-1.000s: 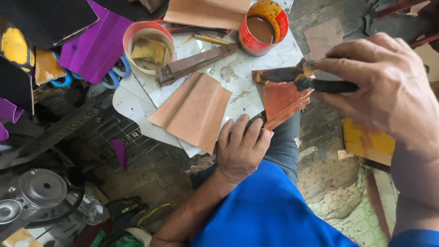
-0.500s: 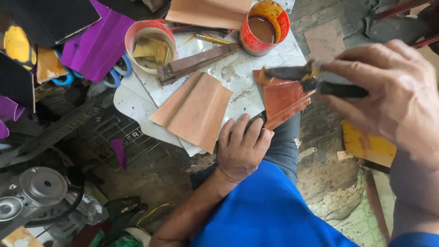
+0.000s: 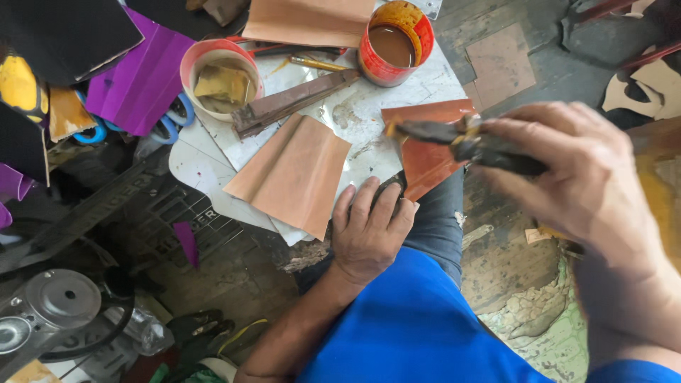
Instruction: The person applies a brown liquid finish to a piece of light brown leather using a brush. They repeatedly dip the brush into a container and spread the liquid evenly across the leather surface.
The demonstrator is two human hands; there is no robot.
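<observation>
My right hand [image 3: 567, 174] grips a dark, glue-crusted brush [image 3: 454, 139], its tip over a reddish-brown leather piece [image 3: 429, 152] lying on the white work board [image 3: 369, 113]. My left hand [image 3: 369, 230] rests flat at the board's near edge, fingers slightly apart, touching the lower corner of that reddish piece. A tan folded leather piece [image 3: 294, 174] lies just left of my left hand. A red tin of brown glue [image 3: 394, 44] stands at the board's far side.
A pink cup [image 3: 220, 74] with a rag, a dark wooden strip [image 3: 291, 103], another tan sheet [image 3: 312, 20], purple material [image 3: 138, 78] and blue-handled scissors [image 3: 170, 124] crowd the back left. A sewing machine wheel [image 3: 60, 305] sits at lower left. Leather scraps lie at right.
My right hand has carried the brush leftward and nearer to me, from beside the reddish piece to over it. My left hand has stayed put.
</observation>
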